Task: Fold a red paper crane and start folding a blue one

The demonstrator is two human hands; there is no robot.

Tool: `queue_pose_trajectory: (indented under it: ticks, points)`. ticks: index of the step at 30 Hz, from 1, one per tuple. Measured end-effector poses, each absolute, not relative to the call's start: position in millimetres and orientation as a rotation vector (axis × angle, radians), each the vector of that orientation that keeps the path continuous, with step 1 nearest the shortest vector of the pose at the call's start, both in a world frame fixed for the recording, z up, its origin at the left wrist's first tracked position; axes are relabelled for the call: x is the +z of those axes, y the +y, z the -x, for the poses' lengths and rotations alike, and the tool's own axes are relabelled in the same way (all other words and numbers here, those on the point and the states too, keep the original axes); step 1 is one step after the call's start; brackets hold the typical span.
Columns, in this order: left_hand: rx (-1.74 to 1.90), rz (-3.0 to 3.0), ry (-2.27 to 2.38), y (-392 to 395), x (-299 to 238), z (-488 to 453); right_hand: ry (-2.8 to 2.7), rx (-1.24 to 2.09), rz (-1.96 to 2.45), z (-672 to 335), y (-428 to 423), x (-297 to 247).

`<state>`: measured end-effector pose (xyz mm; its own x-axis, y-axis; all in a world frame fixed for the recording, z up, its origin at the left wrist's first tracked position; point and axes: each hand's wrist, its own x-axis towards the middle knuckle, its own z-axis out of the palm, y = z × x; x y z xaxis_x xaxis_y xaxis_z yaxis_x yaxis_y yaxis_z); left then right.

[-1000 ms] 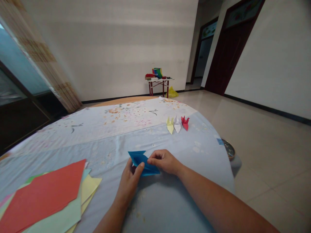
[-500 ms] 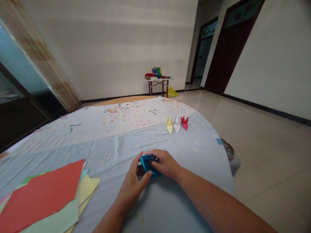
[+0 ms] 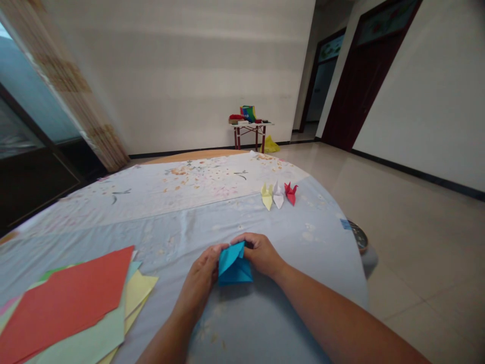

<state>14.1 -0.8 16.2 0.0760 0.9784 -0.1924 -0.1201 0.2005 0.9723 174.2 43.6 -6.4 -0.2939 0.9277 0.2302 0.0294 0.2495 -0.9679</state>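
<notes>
A partly folded sheet of blue origami paper (image 3: pixel 234 270) is held between my two hands, just above or on the tablecloth; a flap of it lifts open toward me. My left hand (image 3: pixel 206 265) pinches its left edge, the fingertips at the upper left corner. On the other side, my right hand (image 3: pixel 261 253) grips the upper right corner, with the fingers partly behind the paper. Farther back stand three folded paper cranes: a yellow crane (image 3: pixel 267 197), a white crane (image 3: pixel 278 195) and a red crane (image 3: pixel 291 193), side by side.
At the left lies a stack of coloured paper (image 3: pixel 71 303), red on top. A floral tablecloth (image 3: pixel 182 222) covers the round table. Beyond its right edge is a stool (image 3: pixel 359 237). Against the far wall stands a small table (image 3: pixel 252 124) with a colourful bag on it.
The blue paper has turned so that its broad face and raised flap show. My left thumb has moved from its front, and my left fingers have closed on its edge. The view shifted slightly.
</notes>
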Motion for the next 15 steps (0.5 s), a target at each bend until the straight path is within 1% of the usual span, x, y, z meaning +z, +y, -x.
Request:
queue_pose_trajectory:
  ticks: [3,9,15]
  points:
    - [1.113,-0.971,1.241,2.8,10.8,-13.0,-1.624,1.153,0.906,-172.7,40.4,-3.6]
    - [1.154,-0.837,1.143,4.8,8.9,-10.1,-1.655,1.145,0.914,-173.3,41.0,-5.2]
    - [1.141,-0.866,1.099,5.8,10.4,-3.5,-1.601,1.459,0.795,-176.1,41.9,-3.6]
